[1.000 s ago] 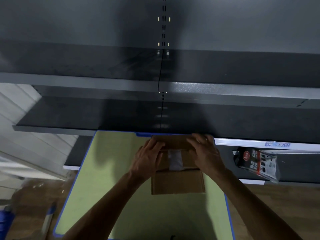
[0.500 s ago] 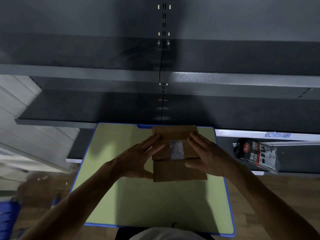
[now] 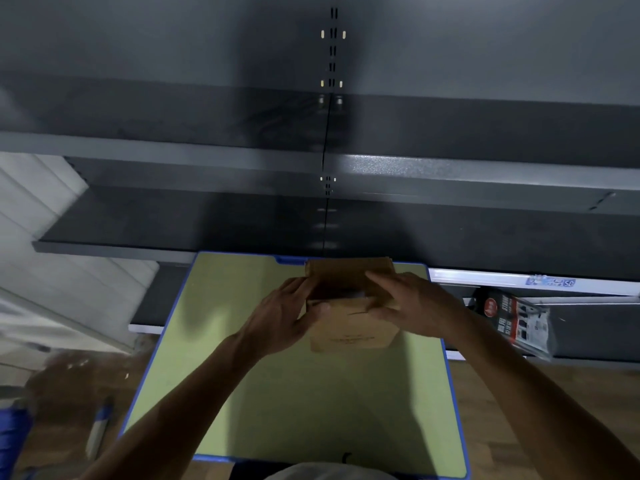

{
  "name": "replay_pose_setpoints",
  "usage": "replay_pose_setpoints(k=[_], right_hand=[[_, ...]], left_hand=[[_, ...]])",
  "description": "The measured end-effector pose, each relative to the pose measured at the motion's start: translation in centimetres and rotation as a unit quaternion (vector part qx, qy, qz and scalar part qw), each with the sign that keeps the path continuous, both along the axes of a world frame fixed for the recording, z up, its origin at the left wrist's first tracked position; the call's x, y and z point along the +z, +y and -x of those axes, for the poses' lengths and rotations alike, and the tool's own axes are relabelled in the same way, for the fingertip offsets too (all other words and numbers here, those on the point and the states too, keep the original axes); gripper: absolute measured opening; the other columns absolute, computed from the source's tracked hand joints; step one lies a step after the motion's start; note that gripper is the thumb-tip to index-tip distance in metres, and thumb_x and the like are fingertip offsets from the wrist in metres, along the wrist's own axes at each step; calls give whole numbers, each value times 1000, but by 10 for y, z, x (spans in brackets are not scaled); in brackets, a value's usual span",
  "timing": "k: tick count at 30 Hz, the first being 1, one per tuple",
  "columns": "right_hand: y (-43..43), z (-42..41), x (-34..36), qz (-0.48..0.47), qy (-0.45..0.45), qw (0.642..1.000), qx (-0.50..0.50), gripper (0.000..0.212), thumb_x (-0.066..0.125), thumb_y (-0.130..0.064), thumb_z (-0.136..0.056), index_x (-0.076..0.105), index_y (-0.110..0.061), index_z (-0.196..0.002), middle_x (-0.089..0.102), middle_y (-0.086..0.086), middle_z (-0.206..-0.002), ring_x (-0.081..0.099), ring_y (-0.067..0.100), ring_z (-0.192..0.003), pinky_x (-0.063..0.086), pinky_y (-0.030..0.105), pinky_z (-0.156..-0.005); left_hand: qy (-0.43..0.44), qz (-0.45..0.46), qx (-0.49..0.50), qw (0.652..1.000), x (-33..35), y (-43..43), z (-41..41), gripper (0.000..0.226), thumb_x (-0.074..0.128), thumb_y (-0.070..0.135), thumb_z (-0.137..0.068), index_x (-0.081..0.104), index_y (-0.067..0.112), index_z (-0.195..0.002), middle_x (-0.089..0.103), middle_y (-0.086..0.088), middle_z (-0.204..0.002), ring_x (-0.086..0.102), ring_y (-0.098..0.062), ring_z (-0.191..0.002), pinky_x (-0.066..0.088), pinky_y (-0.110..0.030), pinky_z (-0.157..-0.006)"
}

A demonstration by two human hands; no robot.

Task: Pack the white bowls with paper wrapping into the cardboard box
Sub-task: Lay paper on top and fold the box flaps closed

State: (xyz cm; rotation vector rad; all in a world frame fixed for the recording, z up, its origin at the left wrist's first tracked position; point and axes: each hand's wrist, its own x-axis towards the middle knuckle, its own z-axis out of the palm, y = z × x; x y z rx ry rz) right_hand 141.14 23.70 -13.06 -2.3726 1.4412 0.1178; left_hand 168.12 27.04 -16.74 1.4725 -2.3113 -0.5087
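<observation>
The 2 hands, left hand [image 3: 284,318] and right hand [image 3: 414,299], now grip the cardboard box [image 3: 351,323], its flaps newly parted. No bowls visible; packing seems unstarted.

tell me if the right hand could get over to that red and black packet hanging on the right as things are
Probably yes. The right hand is on the cardboard box, and nothing stands between it and the packet beyond the table edge.

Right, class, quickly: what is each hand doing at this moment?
Left hand: gripping the left side of the cardboard box, thumb on top.
Right hand: gripping the box's right side, fingers over the far flap.
</observation>
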Motion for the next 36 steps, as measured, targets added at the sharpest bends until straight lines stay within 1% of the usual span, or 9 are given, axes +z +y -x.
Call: replay_pose_setpoints(k=[6, 9, 13, 17, 20, 24, 28, 31, 36], right_hand=[[-13, 2, -21, 48, -42, 997, -48, 62, 57, -51, -90, 40, -28, -145, 36, -7, -149, 33, 18, -136, 44, 41, -100], [-11, 2, -39, 75, -84, 992, -54, 59, 61, -44, -89, 46, -22, -142, 35, -5, -147, 32, 19, -135, 47, 45, -98], [-4, -4, -53, 71, -131, 983, -103, 59, 53, -40, -95, 34, -24, -149, 14, -4, -161, 14, 17, -146, 38, 41, -106], [2, -11, -66, 61, -109, 987, -98, 79, 20, -69, -91, 22, -20, -153, -2, 0, -163, -1, 18, -150, 44, 45, -105], [2, -10, -66, 42, -79, 993, -83, 110, 9, -92, -71, 6, -22, -155, -22, -1, -160, -13, 20, -149, 44, 46, -102], [2, -3, -60, 15, -72, 995, -66, 127, 31, -99, -53, -2, -30, -154, -35, 1, -155, 0, 27, -150, 49, 47, -94], [-5, 1, -61, -13, -105, 992, -72, 119, 68, -74, -56, 4, -38, -150, -34, -4, -155, 7, 26, -148, 51, 48, -92], [-15, -1, -55, -6, -77, 996, -42, 117, 70, -73, -57, 11, -30, -148, -36, -3, -154, 4, 24, -148, 51, 46, -90], [-24, -3, -50, 12, -19, 1000, 8, 120, 60, -80, -58, 2, -30, -150, -31, 1, -156, -5, 27, -149, 53, 46, -88]], left_hand=[[33, 0, 78, 996, -10, -9, 18, 62, 49, 45, -97, 21, 32, -151, 47, 2, -142, 45, -16, -124, 49, -37, -96], [-16, 14, 78, 997, -14, -16, 25, 60, 52, 37, -97, 26, 31, -151, 30, 0, -152, 34, -20, -131, 45, -41, -103], [-104, 31, 85, 990, -26, -18, 33, 55, 40, 42, -98, 28, 28, -150, 17, -11, -156, 22, -34, -142, 39, -50, -109], [-145, -37, 51, 987, -34, -18, 33, 81, 20, 73, -90, -6, 33, -155, -24, -13, -159, -15, -36, -148, 13, -48, -116], [-189, -50, 9, 981, -31, -23, 30, 113, 31, 93, -68, -15, 33, -153, -32, -18, -155, -20, -41, -145, 7, -51, -117], [-202, -55, 1, 978, -31, -29, 27, 124, 53, 88, -62, -16, 37, -152, -30, -17, -156, -23, -39, -145, 7, -53, -118], [-195, -65, 0, 979, -29, -38, 26, 125, 65, 82, -58, -8, 43, -151, -12, -16, -158, -5, -41, -146, 23, -55, -117], [-216, -49, -15, 975, -22, -46, 26, 123, 63, 85, -56, -3, 42, -152, 0, -17, -155, 5, -40, -144, 30, -55, -114], [-192, -96, -50, 975, -22, -50, 27, 125, 66, 79, -63, -17, 43, -150, -27, -14, -156, -21, -39, -145, 19, -55, -117]])
